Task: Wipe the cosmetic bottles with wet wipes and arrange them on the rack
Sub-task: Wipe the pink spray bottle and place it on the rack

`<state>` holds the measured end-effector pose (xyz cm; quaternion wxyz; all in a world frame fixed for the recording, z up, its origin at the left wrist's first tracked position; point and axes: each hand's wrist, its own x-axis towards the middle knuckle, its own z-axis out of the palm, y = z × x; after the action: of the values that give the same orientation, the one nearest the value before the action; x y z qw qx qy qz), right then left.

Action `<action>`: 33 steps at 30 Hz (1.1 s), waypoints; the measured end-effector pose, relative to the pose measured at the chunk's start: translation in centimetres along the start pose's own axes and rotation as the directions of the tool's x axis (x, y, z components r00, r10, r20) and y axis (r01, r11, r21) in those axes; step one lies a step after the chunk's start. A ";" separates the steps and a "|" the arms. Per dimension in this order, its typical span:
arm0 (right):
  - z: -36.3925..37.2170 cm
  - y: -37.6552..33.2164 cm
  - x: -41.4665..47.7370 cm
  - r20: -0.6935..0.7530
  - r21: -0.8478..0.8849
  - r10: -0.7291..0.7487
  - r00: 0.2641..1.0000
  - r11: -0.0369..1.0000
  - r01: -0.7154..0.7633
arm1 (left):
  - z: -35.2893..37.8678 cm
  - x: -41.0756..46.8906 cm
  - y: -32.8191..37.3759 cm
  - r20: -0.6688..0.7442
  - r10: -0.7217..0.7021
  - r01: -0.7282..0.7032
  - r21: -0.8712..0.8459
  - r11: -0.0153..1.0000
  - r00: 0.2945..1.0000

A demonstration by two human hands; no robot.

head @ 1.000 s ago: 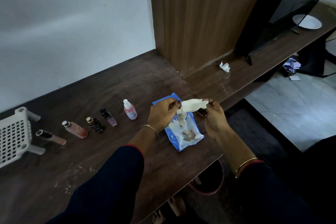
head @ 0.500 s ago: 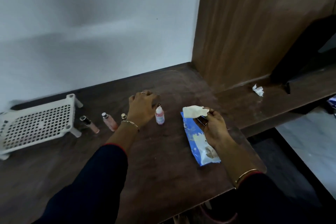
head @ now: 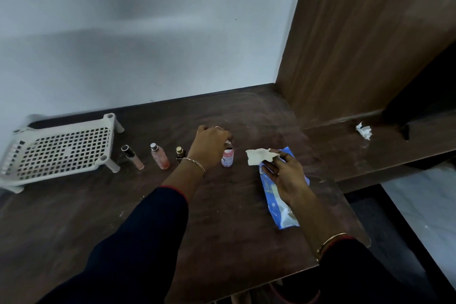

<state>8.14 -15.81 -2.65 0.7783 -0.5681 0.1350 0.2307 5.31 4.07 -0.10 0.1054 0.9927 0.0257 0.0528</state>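
the left hand point(head: 211, 145) hides the pink bottle's point(head: 227, 157) cap and most of a dark bottle point(head: 180, 154).

Your sleeves point(head: 138, 249) are dark navy with thin red cuffs point(head: 172, 189). A gold chain bracelet point(head: 196, 164) circles your left wrist, a gold bangle point(head: 330, 242) your right at 4 o'clock, and a ring point(head: 218, 127) sits on a left finger.

White perforated rack point(head: 61, 153), blue wipes pack point(head: 283, 215), pink bottle point(head: 227, 158).
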 end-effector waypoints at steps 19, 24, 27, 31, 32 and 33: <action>8.1 5.0 -6.6 0.580 -0.689 -0.487 0.653 0.135 0.712 | -0.8 -10.4 -1.6 0.082 -0.698 0.343 -0.907 0.243 0.711; 7.5 5.9 -7.2 0.565 -0.726 -0.503 0.654 0.074 0.684 | -2.4 -12.0 -2.9 0.081 -0.688 0.281 -0.942 0.183 0.721; 7.2 6.8 -7.5 0.569 -0.735 -0.523 0.634 0.022 0.678 | -2.7 -13.1 -3.7 0.064 -0.693 0.278 -0.939 0.202 0.718; 9.2 7.9 -8.6 0.600 -0.707 -0.539 0.591 -0.011 0.707 | -2.9 -14.1 -4.4 0.051 -0.670 0.281 -0.929 0.239 0.741; 9.9 8.1 -8.8 0.606 -0.695 -0.544 0.580 -0.008 0.719 | -2.9 -14.2 -4.5 0.050 -0.661 0.282 -0.926 0.249 0.749; 10.5 8.3 -9.0 0.612 -0.680 -0.546 0.573 0.007 0.733 | -2.9 -14.4 -4.6 0.044 -0.654 0.284 -0.921 0.266 0.755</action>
<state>-4.33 -5.69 -1.93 0.3586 -0.8606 -0.3549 -0.0686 -9.46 8.23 0.35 0.6144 0.6976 0.3111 0.1976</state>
